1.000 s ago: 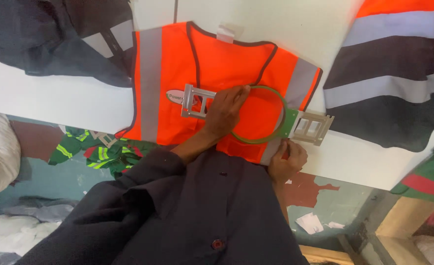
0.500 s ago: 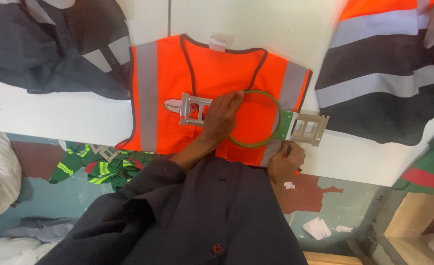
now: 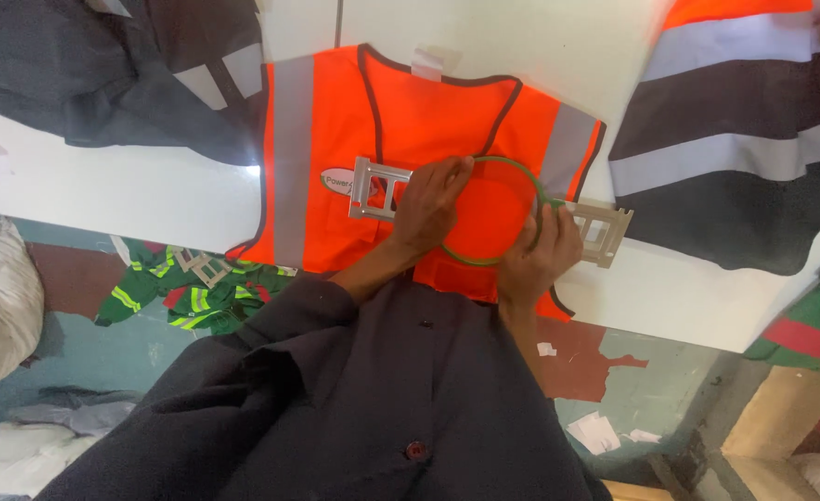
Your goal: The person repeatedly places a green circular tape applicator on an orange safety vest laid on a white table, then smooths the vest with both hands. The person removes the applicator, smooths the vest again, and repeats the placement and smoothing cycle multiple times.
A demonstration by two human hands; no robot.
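Vest flat on the table, hoop on top

The hoop [image 3: 493, 213] lies on the vest [image 3: 410, 130] (brackets at both sides), between two garments [image 3: 150, 83] [image 3: 744, 158] on the table [image 3: 131, 195].

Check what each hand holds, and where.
Both press a green hoop onto the orange vest: left hand on its left rim, right hand on its right rim.
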